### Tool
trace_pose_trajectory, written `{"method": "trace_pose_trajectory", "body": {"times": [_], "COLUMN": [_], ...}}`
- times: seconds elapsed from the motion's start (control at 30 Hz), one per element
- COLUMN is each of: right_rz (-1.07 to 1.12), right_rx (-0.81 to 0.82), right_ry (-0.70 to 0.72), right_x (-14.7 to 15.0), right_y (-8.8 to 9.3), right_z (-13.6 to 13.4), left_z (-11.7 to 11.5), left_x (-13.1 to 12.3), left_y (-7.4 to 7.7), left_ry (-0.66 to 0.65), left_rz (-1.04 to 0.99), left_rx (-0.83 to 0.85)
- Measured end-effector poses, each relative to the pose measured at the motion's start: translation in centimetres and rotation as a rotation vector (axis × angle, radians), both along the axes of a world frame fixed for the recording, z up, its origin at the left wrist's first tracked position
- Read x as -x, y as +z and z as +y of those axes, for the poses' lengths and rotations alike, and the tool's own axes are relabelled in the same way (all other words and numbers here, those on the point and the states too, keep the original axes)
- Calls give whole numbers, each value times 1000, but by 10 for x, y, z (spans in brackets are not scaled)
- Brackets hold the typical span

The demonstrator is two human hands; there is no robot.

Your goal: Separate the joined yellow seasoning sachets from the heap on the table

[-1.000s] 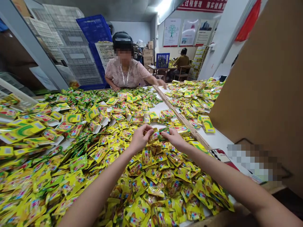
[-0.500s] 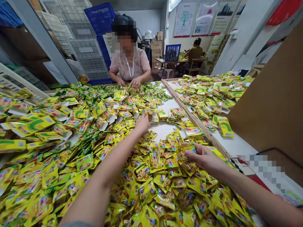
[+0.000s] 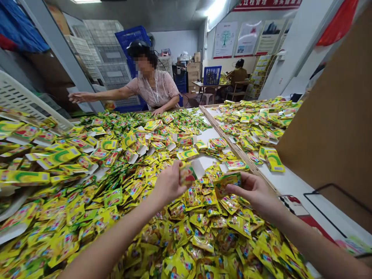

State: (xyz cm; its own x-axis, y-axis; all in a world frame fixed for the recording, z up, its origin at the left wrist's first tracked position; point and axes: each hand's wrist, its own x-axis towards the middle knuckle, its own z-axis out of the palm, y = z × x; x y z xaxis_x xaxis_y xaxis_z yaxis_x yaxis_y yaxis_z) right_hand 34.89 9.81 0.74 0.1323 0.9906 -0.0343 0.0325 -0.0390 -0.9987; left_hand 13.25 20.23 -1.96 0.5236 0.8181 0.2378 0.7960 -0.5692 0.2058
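The fingers of my left hand [image 3: 168, 183] grip a small box [image 3: 187, 174], white flap out; those of my right hand [image 3: 258, 190] pinch a sachet [image 3: 223, 185], both above the pile [image 3: 186, 234]. I seem to be pairing them, which calls for careful aligning.

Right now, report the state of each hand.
Left hand: closed, holding a small box, blurred.
Right hand: closed, holding at least one sachet.

Since 0.5 s ago, the left hand [image 3: 170, 182] has drawn back from the box pile [image 3: 158, 141], now holding 1 open-flapped carton [image 3: 187, 174]; the co-worker's right arm [image 3: 113, 94] has swung out sideways.
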Motion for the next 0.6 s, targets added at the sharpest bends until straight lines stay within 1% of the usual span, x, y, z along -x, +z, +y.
{"method": "trace_pose_trajectory", "body": {"times": [0.07,0.13,0.17,0.23,0.3,0.37,0.4,0.43,0.53,0.6], "right_rz": [36,11,-37,-169,-277,-290,-270,-248,-225,-258], "right_rx": [-135,-259,-306,-351,-336,-269,-222,-169,-32,-5], "right_ry": [-21,-45,-45,8,117,229,253,250,180,171], "right_x": [17,36,44,56,61,62,62,62,64,69], "right_y": [5,6,6,6,5,2,0,-4,-16,-25], "right_z": [-4,-6,-7,-9,-10,-10,-10,-9,-8,-9], "left_z": [-39,-69,-81,-96,-105,-112,-115,-118,-128,-133], "left_x": [17,27,29,30,28,26,25,25,27,29], "left_y": [1,-1,-3,-7,-13,-20,-24,-28,-41,-48], "left_ry": [-15,-12,4,61,102,109,109,112,132,149], "left_rz": [-92,-183,-223,-284,-311,-314,-313,-312,-343,-406], "left_rx": [-76,-176,-223,-284,-314,-313,-302,-286,-209,-158]}}
